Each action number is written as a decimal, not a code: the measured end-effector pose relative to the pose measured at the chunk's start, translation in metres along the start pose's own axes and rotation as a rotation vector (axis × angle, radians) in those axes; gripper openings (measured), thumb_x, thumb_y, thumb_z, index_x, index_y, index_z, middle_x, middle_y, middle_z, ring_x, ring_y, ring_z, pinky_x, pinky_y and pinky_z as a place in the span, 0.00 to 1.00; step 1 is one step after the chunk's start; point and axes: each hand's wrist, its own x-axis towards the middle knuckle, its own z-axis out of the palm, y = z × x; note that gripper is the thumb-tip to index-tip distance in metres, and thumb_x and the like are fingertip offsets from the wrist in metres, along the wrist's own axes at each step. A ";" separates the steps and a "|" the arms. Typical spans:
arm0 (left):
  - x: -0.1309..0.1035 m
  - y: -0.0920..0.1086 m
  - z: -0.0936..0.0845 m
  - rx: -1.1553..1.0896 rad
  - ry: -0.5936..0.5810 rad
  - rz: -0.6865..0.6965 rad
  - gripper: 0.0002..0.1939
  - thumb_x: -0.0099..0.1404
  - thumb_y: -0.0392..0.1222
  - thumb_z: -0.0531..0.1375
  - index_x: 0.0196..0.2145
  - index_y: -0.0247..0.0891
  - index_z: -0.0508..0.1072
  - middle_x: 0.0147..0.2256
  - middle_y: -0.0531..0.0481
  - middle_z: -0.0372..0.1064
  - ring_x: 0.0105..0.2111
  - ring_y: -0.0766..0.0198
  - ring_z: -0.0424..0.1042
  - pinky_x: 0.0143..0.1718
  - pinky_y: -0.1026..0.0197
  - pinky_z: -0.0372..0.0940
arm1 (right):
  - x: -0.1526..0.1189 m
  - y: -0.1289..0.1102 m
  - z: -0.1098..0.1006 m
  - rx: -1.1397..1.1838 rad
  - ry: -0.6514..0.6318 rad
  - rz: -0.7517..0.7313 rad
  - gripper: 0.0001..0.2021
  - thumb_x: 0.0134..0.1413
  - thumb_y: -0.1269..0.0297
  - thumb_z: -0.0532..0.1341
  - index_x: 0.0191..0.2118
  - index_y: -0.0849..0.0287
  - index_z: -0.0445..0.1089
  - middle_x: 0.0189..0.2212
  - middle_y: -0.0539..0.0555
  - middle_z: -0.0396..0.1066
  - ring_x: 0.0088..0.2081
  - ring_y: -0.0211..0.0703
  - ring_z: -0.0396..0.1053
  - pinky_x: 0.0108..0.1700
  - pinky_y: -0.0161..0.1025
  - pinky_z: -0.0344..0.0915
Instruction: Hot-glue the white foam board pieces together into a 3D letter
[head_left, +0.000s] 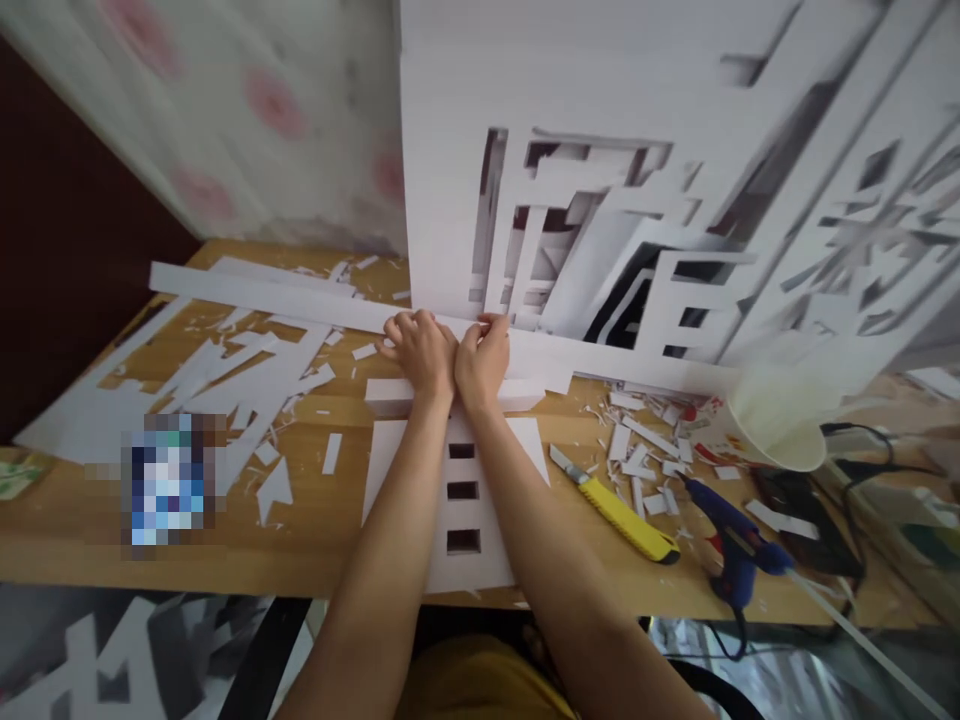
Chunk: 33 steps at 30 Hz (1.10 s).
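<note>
Left hand [421,352]: grip loosely bent, fingers a little spread, laid on a long, narrow white board strip [300,303]; whether it pinches the strip cannot be told.

Right hand [482,362]: fingers curled, on the same strip, wrist against the left; any closed hold cannot be told.

Strip: lies crosswise, along the foot of a large white upright board [450,150]. Nearer the person, a white block-like piece [390,397] and a white panel with three rectangular openings [463,515], below the wrists.

Writing: character-like cut-outs in the upright board, not read; red print on a white paper cup [739,435], illegible.

Edges: panel reaches near the front edge of the pale wooden worktop [300,540]. Yellow-handled cutter knife [622,515], blade bared, and blue glue gun [735,535] confine the right side.
</note>
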 end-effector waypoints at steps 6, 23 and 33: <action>0.004 -0.001 0.001 -0.043 0.003 -0.034 0.15 0.70 0.38 0.48 0.43 0.37 0.75 0.51 0.34 0.69 0.58 0.40 0.61 0.59 0.33 0.55 | 0.004 0.001 0.001 0.032 -0.078 0.098 0.13 0.66 0.70 0.44 0.51 0.60 0.61 0.41 0.61 0.74 0.47 0.53 0.71 0.51 0.47 0.63; -0.100 -0.076 -0.105 0.030 -0.141 0.591 0.23 0.72 0.40 0.44 0.54 0.35 0.74 0.61 0.38 0.68 0.63 0.44 0.63 0.62 0.41 0.59 | -0.099 0.013 -0.112 -0.338 -0.260 -0.595 0.20 0.70 0.64 0.46 0.56 0.66 0.68 0.59 0.69 0.69 0.62 0.59 0.63 0.62 0.55 0.57; -0.159 -0.103 -0.076 0.155 -0.283 0.671 0.33 0.73 0.40 0.44 0.73 0.46 0.44 0.72 0.46 0.45 0.72 0.48 0.47 0.69 0.32 0.48 | -0.143 0.047 -0.102 -0.564 -0.523 -0.530 0.29 0.71 0.63 0.45 0.72 0.69 0.52 0.73 0.63 0.42 0.74 0.59 0.40 0.72 0.63 0.39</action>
